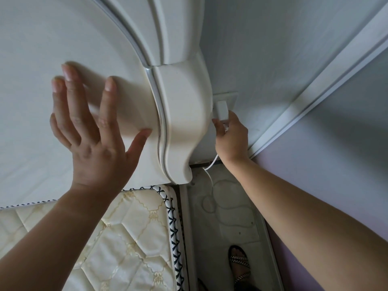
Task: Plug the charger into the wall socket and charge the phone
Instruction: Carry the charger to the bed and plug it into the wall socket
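A white charger block (pixel 221 110) sits against the white wall socket plate (pixel 231 97), just right of the headboard's side post. My right hand (pixel 231 139) grips the charger's lower end with thumb and fingers. Its white cable (pixel 211 164) runs down from the hand and loops on the floor between bed and wall. My left hand (pixel 92 131) is spread flat against the cream headboard (pixel 63 49), fingers apart, holding nothing. No phone is in view.
A quilted mattress (pixel 117 238) with black-and-white piping lies below the headboard. The carved headboard post (pixel 182 122) stands close to the socket. A narrow floor gap (pixel 226 217) holds my sandalled foot (pixel 239 263). A white door frame (pixel 315 91) runs along the right.
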Demonstrator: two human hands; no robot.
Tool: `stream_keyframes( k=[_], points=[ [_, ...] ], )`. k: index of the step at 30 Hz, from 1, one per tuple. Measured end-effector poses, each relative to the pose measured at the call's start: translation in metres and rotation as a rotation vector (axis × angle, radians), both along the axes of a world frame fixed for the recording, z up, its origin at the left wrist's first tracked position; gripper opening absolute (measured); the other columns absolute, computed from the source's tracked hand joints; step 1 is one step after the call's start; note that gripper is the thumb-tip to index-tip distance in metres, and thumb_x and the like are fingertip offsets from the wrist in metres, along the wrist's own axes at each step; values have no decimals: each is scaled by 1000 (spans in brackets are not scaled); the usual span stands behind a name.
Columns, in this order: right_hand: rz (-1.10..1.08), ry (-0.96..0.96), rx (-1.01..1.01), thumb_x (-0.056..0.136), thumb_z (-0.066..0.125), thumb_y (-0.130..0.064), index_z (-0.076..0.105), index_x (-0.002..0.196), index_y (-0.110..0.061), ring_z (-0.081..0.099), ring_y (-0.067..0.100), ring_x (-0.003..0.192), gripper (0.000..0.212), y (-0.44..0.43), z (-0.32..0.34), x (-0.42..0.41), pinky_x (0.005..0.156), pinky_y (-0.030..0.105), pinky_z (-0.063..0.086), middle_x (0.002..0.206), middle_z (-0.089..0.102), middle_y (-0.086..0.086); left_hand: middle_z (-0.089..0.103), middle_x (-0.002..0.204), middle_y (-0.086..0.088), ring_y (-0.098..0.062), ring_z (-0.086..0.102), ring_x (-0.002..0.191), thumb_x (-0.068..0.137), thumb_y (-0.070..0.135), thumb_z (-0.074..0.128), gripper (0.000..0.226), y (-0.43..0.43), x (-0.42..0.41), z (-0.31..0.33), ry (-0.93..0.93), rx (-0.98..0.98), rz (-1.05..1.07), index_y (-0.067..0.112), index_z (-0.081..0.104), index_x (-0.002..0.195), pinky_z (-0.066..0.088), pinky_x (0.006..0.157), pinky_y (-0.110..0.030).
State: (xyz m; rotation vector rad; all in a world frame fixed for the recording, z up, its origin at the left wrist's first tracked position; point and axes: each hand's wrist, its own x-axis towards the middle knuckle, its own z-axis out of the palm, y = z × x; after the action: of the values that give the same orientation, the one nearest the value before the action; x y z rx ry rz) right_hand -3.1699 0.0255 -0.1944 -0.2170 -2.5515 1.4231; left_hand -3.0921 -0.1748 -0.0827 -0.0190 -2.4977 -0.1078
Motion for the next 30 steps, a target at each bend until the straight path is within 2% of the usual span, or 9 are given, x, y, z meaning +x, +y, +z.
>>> stream_keyframes(
  k=[4,7,10,13,17,20,23,27,30],
  points=[
    [32,-48,-62,86,61,-29,56,118,-2,63,16,85,43,6,1,-1,69,14,39,92,69,4,23,134,-45,-61,27,124,89,42,57,72,1,0,2,-7,-18,-3,15,13,139,26,99,-63],
    [27,-210,-86,82,65,-35,53,118,-7,62,16,83,47,13,-8,10,77,26,47,102,63,-1,18,136,-38,-52,21,128,89,39,59,70,2,3,3,25,-38,-39,10,18,138,22,104,-57],
    [171,-445,-229,85,62,-24,62,91,-14,64,6,68,12,20,-27,42,68,23,51,73,69,-11,15,136,-36,-42,14,129,88,38,59,70,5,7,10,23,-39,-65,9,19,138,12,111,-46],
    [229,-488,-222,87,57,-21,64,71,-26,55,-9,50,18,25,-34,78,47,6,37,55,66,-15,16,141,-35,-38,10,137,89,39,58,69,5,13,16,-20,-17,-73,13,20,140,6,113,-41],
    [165,-577,-387,89,58,-21,64,77,-24,62,-4,61,13,40,-30,119,62,18,46,63,68,-10,7,149,-18,-33,6,141,85,34,61,75,13,40,1,-162,85,-86,19,16,144,9,112,-48],
    [191,-550,-449,91,52,-11,63,86,-25,68,11,75,19,53,-8,138,75,27,51,76,69,-2,23,150,-15,-30,19,138,81,35,62,72,38,81,-29,-423,284,-113,19,25,142,13,112,-41],
    [203,-520,-607,91,49,-3,64,91,-20,68,6,72,23,57,24,139,72,20,55,72,71,-3,47,136,-8,-27,40,127,81,32,64,57,72,114,-59,-679,583,-129,15,45,131,30,107,-36],
    [241,-539,-792,91,51,-8,63,98,-14,68,8,78,16,54,63,124,69,18,55,76,74,-5,54,126,0,-16,48,115,81,29,65,46,113,123,-82,-885,818,-170,19,52,125,29,93,-16],
    [185,-560,-869,90,53,-7,63,96,-13,69,10,79,13,55,82,109,64,17,53,78,75,-2,64,96,9,-11,59,84,86,30,60,12,129,122,-84,-996,1003,-127,27,59,98,46,71,-23]
  ],
)
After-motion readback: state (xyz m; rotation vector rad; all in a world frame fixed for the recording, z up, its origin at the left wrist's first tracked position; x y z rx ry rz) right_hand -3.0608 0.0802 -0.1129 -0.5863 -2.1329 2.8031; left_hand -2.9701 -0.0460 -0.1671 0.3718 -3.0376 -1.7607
